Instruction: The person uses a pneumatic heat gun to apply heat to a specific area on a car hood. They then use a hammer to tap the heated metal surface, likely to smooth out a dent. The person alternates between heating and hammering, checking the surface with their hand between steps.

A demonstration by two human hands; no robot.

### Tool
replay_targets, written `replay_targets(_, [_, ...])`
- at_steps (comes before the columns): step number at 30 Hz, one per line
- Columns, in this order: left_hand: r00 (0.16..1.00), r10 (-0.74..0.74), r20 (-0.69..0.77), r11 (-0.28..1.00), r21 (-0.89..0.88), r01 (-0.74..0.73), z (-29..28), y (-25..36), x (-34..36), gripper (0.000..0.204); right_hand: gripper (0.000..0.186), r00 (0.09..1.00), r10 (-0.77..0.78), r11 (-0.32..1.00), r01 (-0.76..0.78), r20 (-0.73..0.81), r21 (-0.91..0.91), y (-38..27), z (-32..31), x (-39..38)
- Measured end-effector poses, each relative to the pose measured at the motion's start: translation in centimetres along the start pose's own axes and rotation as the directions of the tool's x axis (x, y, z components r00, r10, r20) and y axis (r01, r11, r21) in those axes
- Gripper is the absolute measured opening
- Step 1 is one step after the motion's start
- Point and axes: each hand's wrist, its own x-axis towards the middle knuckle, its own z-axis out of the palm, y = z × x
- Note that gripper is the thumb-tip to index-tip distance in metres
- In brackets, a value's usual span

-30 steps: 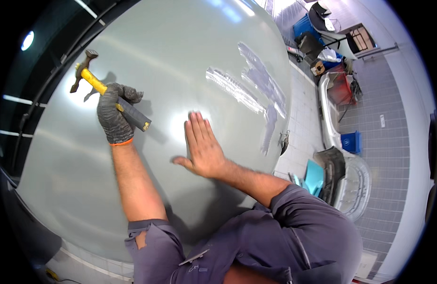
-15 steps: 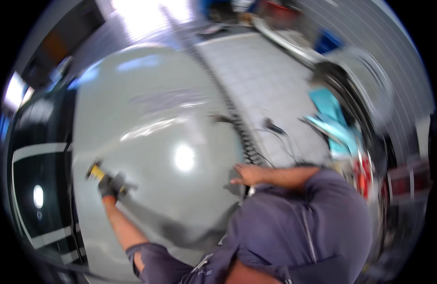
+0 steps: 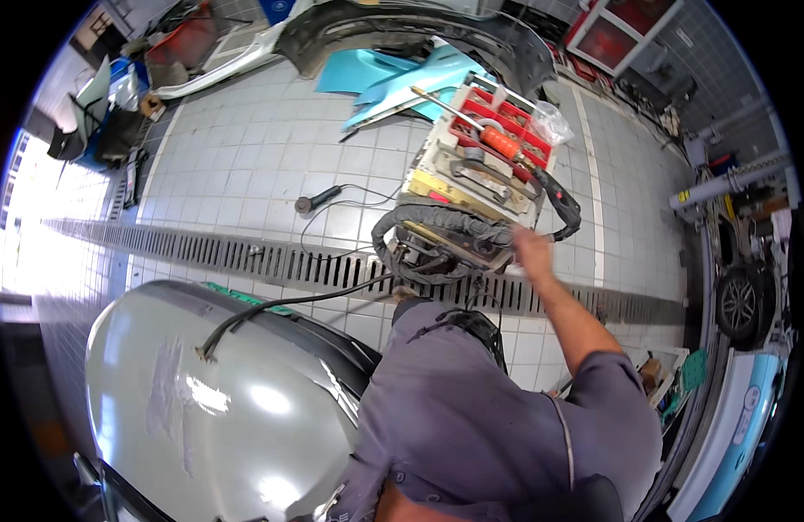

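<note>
My right hand point(image 3: 532, 257) is stretched out, bare and blurred, at the near right corner of a tool cart point(image 3: 428, 184). It lies beside a thick black sleeved cable point(image 3: 437, 215) coiled over the cart and a black handle point(image 3: 561, 204) at its right end. Its fingers are smeared, so a grip cannot be made out. On the cart lies a slide hammer point(image 3: 499, 142) with an orange grip and a long rod, across a red divided tray point(image 3: 534, 122) of small parts. My left hand is out of view. A grey car hood point(image 3: 237, 435) with a scuffed patch is at the lower left.
A black cable end point(image 3: 209, 348) rests on the hood. An angle grinder point(image 3: 318, 199) lies on the tiles with its cord. A floor grate point(image 3: 193, 246) runs across. Beyond are turquoise panels point(image 3: 393, 83) and a black bumper point(image 3: 324, 35); a light blue car point(image 3: 737, 444) stands right.
My view has swung right from the hood to the cart. The left hand, gloved and holding a yellow-handled hammer over the hood, has left the picture. My right hand has moved from the hood edge to the cart.
</note>
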Motion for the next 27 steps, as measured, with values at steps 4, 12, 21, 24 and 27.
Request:
replay_targets(4, [0.981,0.14,0.133,0.99,-0.03,-0.138,8.4,2.1,-5.8,0.049,0.051,0.735,0.637,0.769,-0.587,-0.232,0.253,7.3,-13.5,5.5])
replay_targets(12, [0.613,0.642,0.461,0.766,-0.426,-0.481,29.5,12.1,-20.3,0.028,0.046,0.602,0.624,0.024,-0.652,0.498,0.758,8.1,-9.1,10.7])
replay_targets(21, [0.07,0.472,0.879,0.776,-0.376,-0.506,39.8,12.8,-62.4,0.036,0.023,0.756,0.459,-0.122,-0.467,0.467,0.876,10.7,-4.7,8.5])
replay_targets(24, [-0.071,0.192,0.979,0.942,-0.205,-0.268,42.7,9.8,-65.3,0.049,0.025,0.739,0.475,-0.116,-0.485,0.477,0.867,10.6,-4.1,4.8])
replay_targets(27, [-0.175,0.067,0.982,0.998,-0.069,-0.01,43.9,9.0,-67.1,0.064,0.029,0.667,0.028,-0.499,-0.636,0.744,0.589,10.5,-4.9,2.9])
